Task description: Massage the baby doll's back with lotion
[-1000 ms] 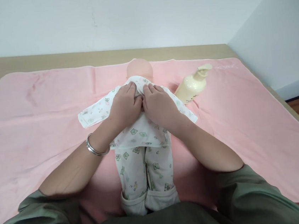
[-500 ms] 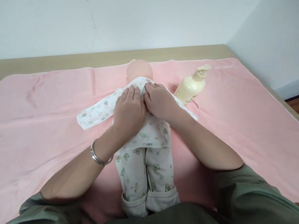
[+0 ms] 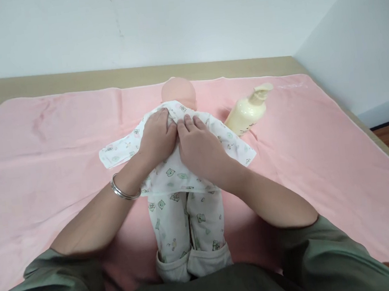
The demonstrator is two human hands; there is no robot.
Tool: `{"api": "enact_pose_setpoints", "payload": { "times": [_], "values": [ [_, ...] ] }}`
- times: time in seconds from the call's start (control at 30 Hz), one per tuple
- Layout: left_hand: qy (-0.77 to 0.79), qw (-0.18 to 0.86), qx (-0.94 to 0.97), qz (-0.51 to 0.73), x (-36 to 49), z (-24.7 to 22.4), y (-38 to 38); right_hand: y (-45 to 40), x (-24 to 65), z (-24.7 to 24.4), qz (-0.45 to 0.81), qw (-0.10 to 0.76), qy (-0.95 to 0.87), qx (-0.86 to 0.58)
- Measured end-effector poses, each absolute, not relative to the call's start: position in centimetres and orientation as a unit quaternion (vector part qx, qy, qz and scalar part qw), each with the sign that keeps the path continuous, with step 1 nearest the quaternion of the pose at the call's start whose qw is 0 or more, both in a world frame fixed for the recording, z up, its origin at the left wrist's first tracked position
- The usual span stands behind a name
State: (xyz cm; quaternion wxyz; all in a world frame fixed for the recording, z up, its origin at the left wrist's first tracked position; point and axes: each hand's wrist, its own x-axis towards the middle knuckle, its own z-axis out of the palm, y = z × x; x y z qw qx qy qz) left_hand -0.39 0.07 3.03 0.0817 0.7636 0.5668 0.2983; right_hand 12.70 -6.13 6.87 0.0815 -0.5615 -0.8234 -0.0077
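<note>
A baby doll lies lengthwise in front of me, its bald head at the far end. It wears a white baby shirt printed with small green animals, sleeves spread to both sides. Matching pants with folded cuffs cover its legs. At the upper chest, my left hand is closed on the shirt cloth, thumb towards the middle. Close beside it, my right hand rests on the shirt with its fingers stretched out flat. The cloth beneath both palms is hidden.
A pale yellow pump bottle leans on its side right of the doll, near the right sleeve. Under everything spreads a pink blanket over a wooden tabletop. A white wall stands behind.
My right hand has shifted left and nearer me, its fingers flattening out. My left hand has moved slightly left and closed on the cloth. The shirt's right shoulder is more exposed.
</note>
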Motion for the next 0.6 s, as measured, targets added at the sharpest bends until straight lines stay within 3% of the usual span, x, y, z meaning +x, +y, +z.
{"api": "enact_pose_setpoints", "payload": {
  "times": [0.33, 0.6],
  "values": [
    [0.581, 0.029, 0.765, 0.278, 2.0, 3.1, -4.8, -1.5, 15.3, 7.1, 0.044, 0.160, -0.809, -0.564],
    [0.565, 0.077, 0.757, 0.320, 0.3, 2.3, -0.9, -3.9, 13.7, 6.3, -0.007, 0.094, -0.818, -0.568]
  ]
}}
